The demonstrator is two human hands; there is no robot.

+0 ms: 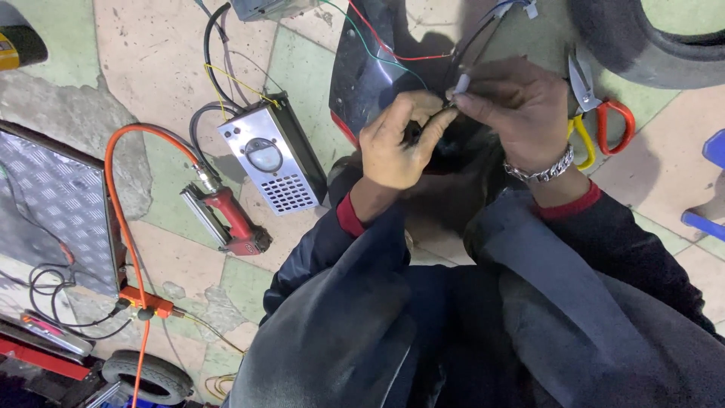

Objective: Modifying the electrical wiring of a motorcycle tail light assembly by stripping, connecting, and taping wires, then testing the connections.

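Two hands work together: left hand (394, 147) pinches one black wire (414, 133); right hand (516, 113) pinches one small connector (460, 85). One pair of scissors (596, 113) lies on the floor (151, 53).

Tyre (649, 38) cut off; hands (453, 125) perhaps hide a connector.

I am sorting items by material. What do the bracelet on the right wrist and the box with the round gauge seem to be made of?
The bracelet looks like polished metal: silvery links that glint. The box seems to be brushed or bare sheet metal, pale grey with punched vent holes; its black side may be painted.
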